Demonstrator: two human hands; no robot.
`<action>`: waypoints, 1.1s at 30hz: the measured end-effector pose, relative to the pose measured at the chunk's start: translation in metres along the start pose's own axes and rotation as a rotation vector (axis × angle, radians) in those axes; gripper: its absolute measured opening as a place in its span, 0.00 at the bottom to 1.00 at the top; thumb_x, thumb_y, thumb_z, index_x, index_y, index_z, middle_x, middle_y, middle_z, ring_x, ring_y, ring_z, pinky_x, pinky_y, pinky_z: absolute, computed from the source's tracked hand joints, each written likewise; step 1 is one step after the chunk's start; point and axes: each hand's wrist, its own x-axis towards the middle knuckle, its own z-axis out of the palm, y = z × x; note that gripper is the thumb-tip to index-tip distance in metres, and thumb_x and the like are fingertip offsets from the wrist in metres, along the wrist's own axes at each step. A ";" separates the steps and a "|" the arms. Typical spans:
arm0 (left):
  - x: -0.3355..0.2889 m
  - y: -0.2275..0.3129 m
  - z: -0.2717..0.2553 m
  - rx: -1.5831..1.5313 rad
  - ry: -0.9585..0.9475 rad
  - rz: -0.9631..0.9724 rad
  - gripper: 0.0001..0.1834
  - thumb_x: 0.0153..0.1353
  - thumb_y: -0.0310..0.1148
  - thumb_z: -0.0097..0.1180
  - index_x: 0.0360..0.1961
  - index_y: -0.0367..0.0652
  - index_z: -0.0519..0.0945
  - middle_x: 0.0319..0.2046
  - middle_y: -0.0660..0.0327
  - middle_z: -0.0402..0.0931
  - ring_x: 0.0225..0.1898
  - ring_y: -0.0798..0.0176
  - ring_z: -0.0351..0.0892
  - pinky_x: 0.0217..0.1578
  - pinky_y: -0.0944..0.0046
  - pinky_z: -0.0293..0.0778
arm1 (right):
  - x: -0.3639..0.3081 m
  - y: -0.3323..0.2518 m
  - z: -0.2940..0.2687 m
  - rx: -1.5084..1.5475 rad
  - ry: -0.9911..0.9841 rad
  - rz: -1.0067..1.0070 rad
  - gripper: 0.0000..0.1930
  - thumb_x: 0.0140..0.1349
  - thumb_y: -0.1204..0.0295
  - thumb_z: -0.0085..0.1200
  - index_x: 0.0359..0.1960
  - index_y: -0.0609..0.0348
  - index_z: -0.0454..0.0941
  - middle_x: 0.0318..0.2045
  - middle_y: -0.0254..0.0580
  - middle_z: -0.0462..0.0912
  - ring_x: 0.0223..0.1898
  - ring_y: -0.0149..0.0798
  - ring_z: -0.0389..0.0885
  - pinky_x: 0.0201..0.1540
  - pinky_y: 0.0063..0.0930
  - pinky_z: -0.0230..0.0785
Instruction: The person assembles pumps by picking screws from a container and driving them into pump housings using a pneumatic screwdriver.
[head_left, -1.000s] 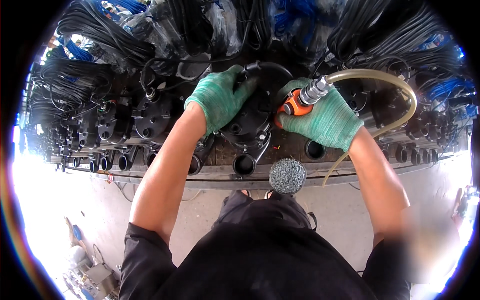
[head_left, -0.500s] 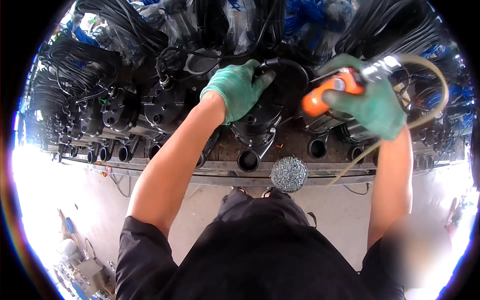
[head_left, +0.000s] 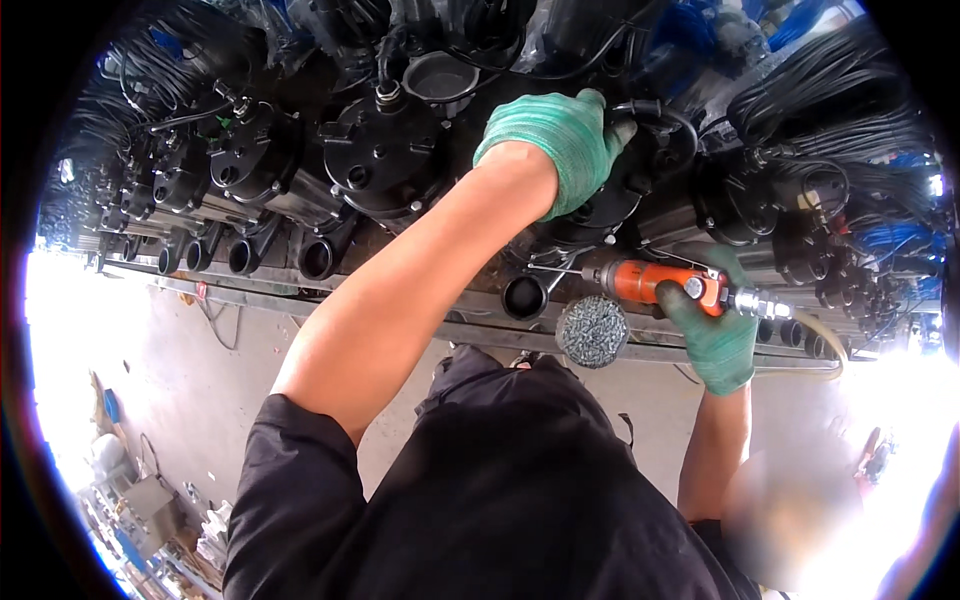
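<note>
My left hand (head_left: 550,150), in a green glove, is closed over the top of a black pump (head_left: 603,212), beside the thick black cable (head_left: 668,112) that curves off it. The hand hides part of the pump's top and its fingers' exact hold. In my gloved right hand (head_left: 724,345) is an orange air screwdriver (head_left: 645,281), held level with its long thin bit pointing left. The bit's tip hovers above or beside the pump's round black outlet (head_left: 524,297); whether they touch I cannot tell. A round tub of small grey screws (head_left: 592,332) sits just below the tool.
Similar black pumps (head_left: 380,155) stand in a row along the bench on both sides. Coiled black cables (head_left: 815,95) and blue bundles lie behind them. A pale air hose (head_left: 832,345) trails from the tool. The bench's metal edge (head_left: 460,330) runs in front of me.
My right hand has brought the screwdriver down and left, from raised beside the pumps to level near the outlet. My left hand stays on the pump while the view has shifted.
</note>
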 end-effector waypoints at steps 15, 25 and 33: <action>-0.001 -0.007 -0.003 -0.029 -0.019 0.054 0.35 0.74 0.56 0.41 0.68 0.37 0.68 0.37 0.43 0.85 0.41 0.43 0.86 0.44 0.49 0.79 | -0.002 0.001 0.009 0.080 0.005 0.126 0.23 0.55 0.79 0.65 0.53 0.65 0.74 0.42 0.44 0.82 0.38 0.34 0.84 0.37 0.27 0.83; -0.002 -0.005 -0.006 -0.053 -0.042 0.034 0.35 0.74 0.56 0.41 0.66 0.37 0.70 0.38 0.44 0.85 0.43 0.43 0.85 0.46 0.49 0.78 | 0.003 -0.004 0.010 0.090 -0.006 0.093 0.20 0.54 0.79 0.65 0.50 0.65 0.76 0.38 0.42 0.83 0.38 0.32 0.82 0.38 0.26 0.80; -0.005 -0.004 -0.008 -0.058 -0.031 0.041 0.34 0.73 0.57 0.42 0.65 0.38 0.71 0.44 0.43 0.84 0.47 0.43 0.84 0.49 0.50 0.77 | 0.034 -0.047 0.029 -0.153 -0.295 -0.336 0.19 0.46 0.75 0.71 0.42 0.59 0.83 0.37 0.41 0.84 0.35 0.39 0.83 0.42 0.28 0.78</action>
